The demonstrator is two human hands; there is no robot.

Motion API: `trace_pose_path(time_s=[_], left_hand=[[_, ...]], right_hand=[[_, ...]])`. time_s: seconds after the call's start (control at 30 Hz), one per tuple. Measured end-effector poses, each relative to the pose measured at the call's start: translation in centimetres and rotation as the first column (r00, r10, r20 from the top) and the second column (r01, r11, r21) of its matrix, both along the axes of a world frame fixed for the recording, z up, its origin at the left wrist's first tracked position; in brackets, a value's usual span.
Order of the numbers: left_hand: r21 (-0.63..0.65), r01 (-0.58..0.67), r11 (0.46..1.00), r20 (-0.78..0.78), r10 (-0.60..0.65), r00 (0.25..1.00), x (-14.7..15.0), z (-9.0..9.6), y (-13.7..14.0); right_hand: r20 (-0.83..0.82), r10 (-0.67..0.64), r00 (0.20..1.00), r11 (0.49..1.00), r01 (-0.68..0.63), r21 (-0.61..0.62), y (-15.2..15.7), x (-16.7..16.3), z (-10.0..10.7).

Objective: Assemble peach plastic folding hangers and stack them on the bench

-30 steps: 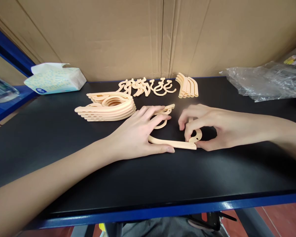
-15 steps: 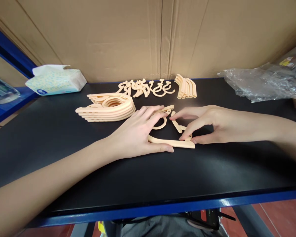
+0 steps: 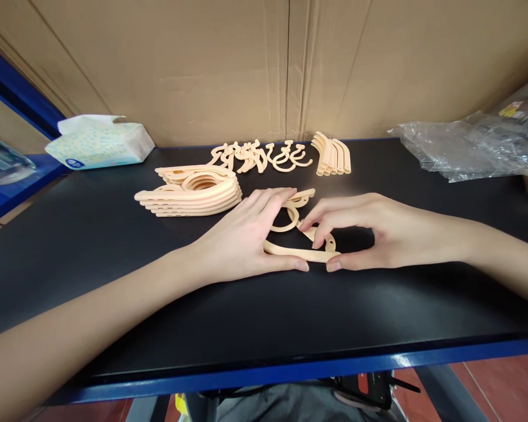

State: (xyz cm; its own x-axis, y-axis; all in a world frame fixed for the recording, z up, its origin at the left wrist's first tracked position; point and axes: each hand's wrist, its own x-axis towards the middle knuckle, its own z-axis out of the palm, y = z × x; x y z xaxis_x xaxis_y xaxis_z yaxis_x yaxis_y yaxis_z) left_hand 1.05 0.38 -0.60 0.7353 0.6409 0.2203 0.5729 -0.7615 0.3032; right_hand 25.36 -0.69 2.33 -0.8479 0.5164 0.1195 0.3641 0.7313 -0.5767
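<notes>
A cream plastic hanger (image 3: 300,253), apparently a folding one, lies on the black table in front of me. My left hand (image 3: 253,234) covers its left part and grips it, thumb along the near arm and fingers over the far side. The round hook (image 3: 286,225) shows between my hands. My right hand (image 3: 356,231) is at the right end: the thumb presses the tip of the near arm, while the fingertips touch a small angled hanger piece (image 3: 310,233) inside it. How the pieces join is partly hidden by my fingers.
A stack of cream hangers (image 3: 189,199) stands to the left. Behind lie several loose hooks (image 3: 242,157) and curved hanger arms (image 3: 332,155). A tissue pack (image 3: 101,143) sits at back left, clear plastic bags (image 3: 453,146) at back right. A cardboard wall (image 3: 202,70) closes the back.
My right hand has moved a little left, bringing the small angled piece in against the hook. Its thumb has shifted to the near arm's tip. My left hand has hardly moved.
</notes>
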Motion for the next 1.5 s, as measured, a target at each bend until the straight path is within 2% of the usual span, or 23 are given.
trace_pose_path(time_s=[0.1,0.23,0.3,0.73,1.2,1.33,1.5], left_hand=[[-0.002,0.004,1.0,0.015,-0.004,1.0,-0.1,-0.1,0.0],[-0.001,0.008,1.0,0.026,-0.008,1.0,-0.2,-0.2,0.2],[-0.003,0.016,1.0,0.03,-0.016,0.999,-0.2,-0.3,0.2],[-0.036,0.019,0.999,-0.009,-0.019,1.0,-0.2,0.0,0.1],[-0.036,0.023,0.999,-0.012,-0.023,1.0,-0.1,0.0,0.2],[-0.044,0.018,0.999,-0.006,-0.018,1.0,-0.2,0.1,0.1],[-0.046,0.013,0.999,0.011,-0.012,1.0,-0.3,0.0,0.0]], right_hand=[[0.011,-0.017,1.0,0.999,0.017,0.036,-0.1,-0.1,-0.5],[0.091,-0.174,0.981,0.981,0.164,0.104,-0.1,-0.1,-0.7],[0.103,-0.212,0.972,0.973,0.2,0.115,-0.1,0.1,-0.6],[0.019,-0.066,0.998,0.997,0.066,-0.033,0.0,-0.1,-1.2],[-0.042,-0.034,0.999,0.991,0.028,-0.128,0.1,0.1,-1.2],[-0.033,-0.064,0.997,0.994,0.061,-0.095,0.0,-0.1,-1.0],[0.011,-0.157,0.988,0.986,0.156,0.052,0.3,-0.1,-1.0]])
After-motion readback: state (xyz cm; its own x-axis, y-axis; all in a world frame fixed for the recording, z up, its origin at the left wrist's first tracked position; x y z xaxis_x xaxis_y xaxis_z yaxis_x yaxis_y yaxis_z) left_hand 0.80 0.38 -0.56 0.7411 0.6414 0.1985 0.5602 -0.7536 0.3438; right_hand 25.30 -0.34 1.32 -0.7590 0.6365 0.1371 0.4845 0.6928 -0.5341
